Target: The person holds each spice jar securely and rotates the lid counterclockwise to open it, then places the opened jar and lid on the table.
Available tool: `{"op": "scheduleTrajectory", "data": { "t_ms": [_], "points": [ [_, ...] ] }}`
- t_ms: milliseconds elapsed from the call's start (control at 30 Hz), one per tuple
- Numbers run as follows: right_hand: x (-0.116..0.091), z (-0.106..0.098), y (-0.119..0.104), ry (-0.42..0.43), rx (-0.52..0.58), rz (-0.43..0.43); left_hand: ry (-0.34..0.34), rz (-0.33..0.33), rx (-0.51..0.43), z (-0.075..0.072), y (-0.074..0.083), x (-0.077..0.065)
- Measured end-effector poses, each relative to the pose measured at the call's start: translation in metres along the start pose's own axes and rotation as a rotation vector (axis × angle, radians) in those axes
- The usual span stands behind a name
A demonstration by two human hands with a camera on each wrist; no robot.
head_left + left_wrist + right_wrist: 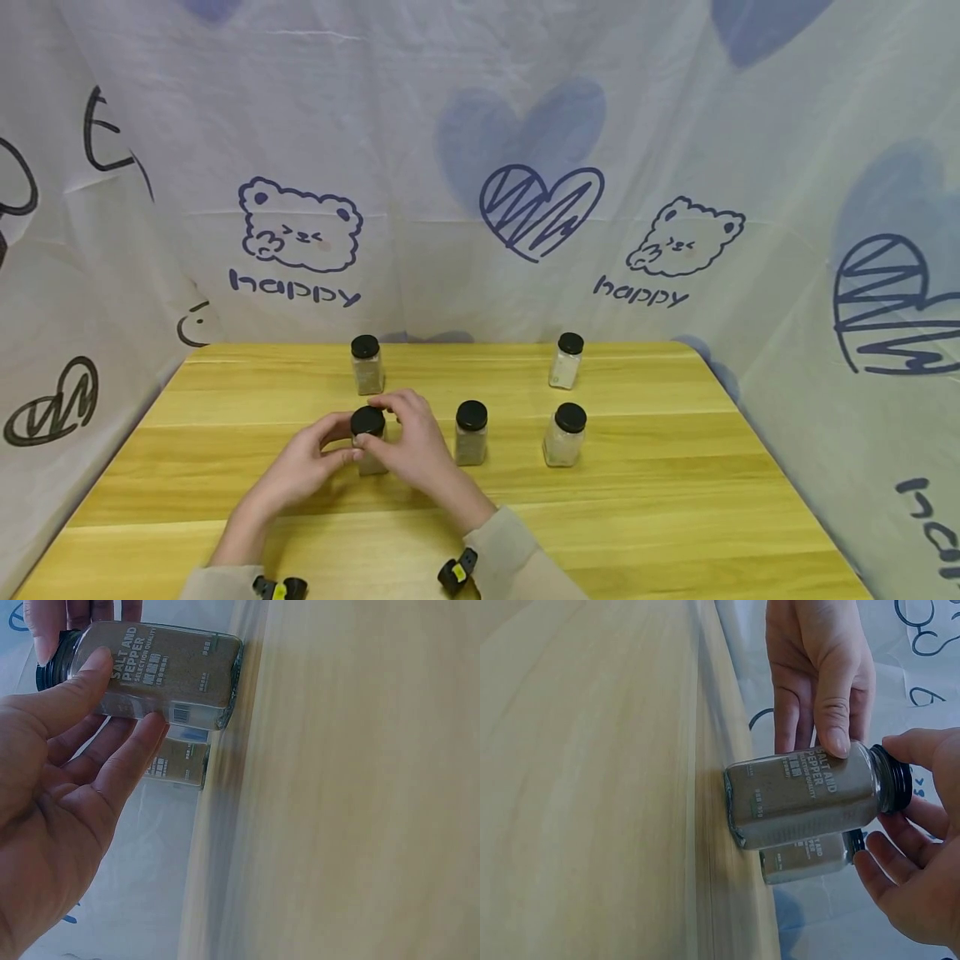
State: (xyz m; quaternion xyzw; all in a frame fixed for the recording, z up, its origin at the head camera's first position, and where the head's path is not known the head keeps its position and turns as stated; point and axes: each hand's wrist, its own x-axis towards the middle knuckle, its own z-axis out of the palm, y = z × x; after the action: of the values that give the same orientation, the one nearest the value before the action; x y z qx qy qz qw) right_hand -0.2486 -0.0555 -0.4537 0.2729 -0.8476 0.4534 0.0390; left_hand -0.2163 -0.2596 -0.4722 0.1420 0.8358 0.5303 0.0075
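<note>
A glass jar of brown powder with a black lid (367, 421) is between my two hands at the left-middle of the table. Its label reads "SALT AND PEPPER" on the jar's body (176, 675). My left hand (300, 467) grips the glass body between thumb and fingers, from the left. From the right, my right hand (420, 446) pinches the black lid, thumb and fingertips around its edge, as the right wrist view shows on the upright jar (802, 799). Directly behind stands a similar jar of brown powder (368, 375).
Right of my hands stands another brown powder jar (471, 446). Farther right are two jars with pale contents, one nearer (562, 446) and one near the back edge (565, 371). A printed white cloth (435, 275) hangs behind the wooden table (660, 500).
</note>
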Motion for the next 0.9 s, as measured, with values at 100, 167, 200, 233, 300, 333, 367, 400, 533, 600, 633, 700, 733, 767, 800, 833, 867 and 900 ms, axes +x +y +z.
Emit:
{"op": "scheduleTrajectory", "data": {
  "t_ms": [100,167,200,233,300,333,367,400,533,600,633,700,733,767,800,833,867,900],
  "points": [
    [-0.0002,-0.0002,0.0002,-0.003,-0.005,-0.007,0.002,0.005,-0.003,0.0003,-0.0004,-0.0001],
    [-0.0002,-0.0002,0.0007,-0.005,-0.01,-0.02,0.003,0.008,-0.006,0.0005,-0.0008,-0.0003],
    [-0.0003,-0.0003,0.0009,-0.008,-0.015,-0.03,0.004,0.008,-0.007,0.0006,-0.0009,-0.0004],
    [-0.0003,-0.0007,0.0008,-0.01,-0.019,-0.04,0.005,0.009,-0.007,0.0006,-0.0009,-0.0005],
    [-0.0003,-0.0012,0.0009,-0.017,-0.029,-0.064,0.004,0.009,-0.007,0.0006,-0.0009,-0.0006],
    [-0.0004,-0.0014,0.0011,-0.022,-0.035,-0.074,0.005,0.008,-0.003,0.0005,-0.0009,-0.0008],
    [-0.0004,-0.0018,0.0011,-0.027,-0.042,-0.084,0.006,0.008,0.0,0.0004,-0.0008,-0.0009],
    [-0.0004,-0.0022,0.001,-0.033,-0.047,-0.089,0.006,0.008,0.001,0.0003,-0.0007,-0.0009],
    [0.0,-0.0033,0.0013,-0.062,-0.064,-0.099,0.008,0.005,0.002,0.0002,-0.0003,-0.0008],
    [0.0003,-0.0038,0.0014,-0.081,-0.066,-0.103,0.008,0.001,-0.002,0.0003,-0.0002,-0.0007],
    [0.0004,-0.0042,0.0017,-0.093,-0.068,-0.107,0.01,0.0,-0.002,0.0004,-0.0001,-0.0007],
    [0.0007,-0.005,0.0019,-0.119,-0.069,-0.112,0.012,-0.001,0.0,0.0005,0.0001,-0.0006],
    [0.0009,-0.0056,0.0019,-0.132,-0.07,-0.113,0.013,0.0,0.001,0.0006,0.0,-0.0006],
    [0.0011,-0.0063,0.0021,-0.143,-0.069,-0.114,0.014,0.001,0.003,0.0007,0.0001,-0.0006],
    [0.0013,-0.0068,0.0024,-0.151,-0.065,-0.113,0.014,0.002,0.004,0.0008,0.0,-0.0006],
    [0.0015,-0.0073,0.0026,-0.156,-0.06,-0.109,0.014,0.001,0.004,0.0009,0.0,-0.0006],
    [0.0018,-0.0076,0.0029,-0.157,-0.057,-0.103,0.013,0.002,0.005,0.001,-0.0001,-0.0006],
    [0.0021,-0.0076,0.0034,-0.151,-0.055,-0.095,0.013,0.001,0.004,0.0011,0.0,-0.0005]
  ]
}}
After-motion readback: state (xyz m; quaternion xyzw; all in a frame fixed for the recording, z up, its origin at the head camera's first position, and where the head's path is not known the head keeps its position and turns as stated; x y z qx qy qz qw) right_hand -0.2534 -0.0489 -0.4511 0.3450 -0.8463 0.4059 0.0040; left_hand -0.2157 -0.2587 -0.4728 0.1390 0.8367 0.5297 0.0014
